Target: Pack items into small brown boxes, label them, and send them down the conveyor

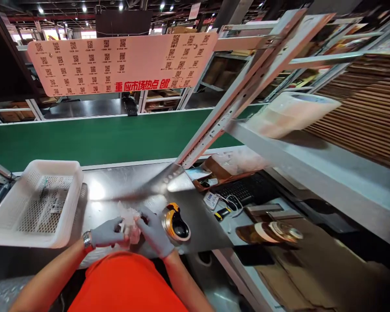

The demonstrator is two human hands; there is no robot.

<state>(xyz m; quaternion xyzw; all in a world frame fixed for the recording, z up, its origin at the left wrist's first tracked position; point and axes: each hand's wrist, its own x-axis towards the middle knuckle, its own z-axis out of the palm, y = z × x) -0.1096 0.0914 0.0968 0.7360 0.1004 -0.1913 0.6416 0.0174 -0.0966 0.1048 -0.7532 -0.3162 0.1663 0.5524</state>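
Observation:
Both of my hands wear grey gloves and are over the metal table (107, 177). Between them is a crumpled, translucent plastic wrapping (130, 216); what it contains, if anything, I cannot make out. My left hand (106, 232), with a watch at the wrist, pinches its left side. My right hand (156, 232) grips the other side with thumb and fingers. Close to the right hand lies a yellow and black tape dispenser (176, 223). A white perforated basket (74, 186) stands to the left, holding a clear packet with a barcode label (57, 206).
Behind the table runs a green conveyor belt (117, 141), below a sign with QR codes (156, 56). A slanting metal post (227, 108) rises at right. Beside it are a keyboard (240, 188), a jar (279, 232) and a shelf (312, 160) bearing a large tape roll (279, 117).

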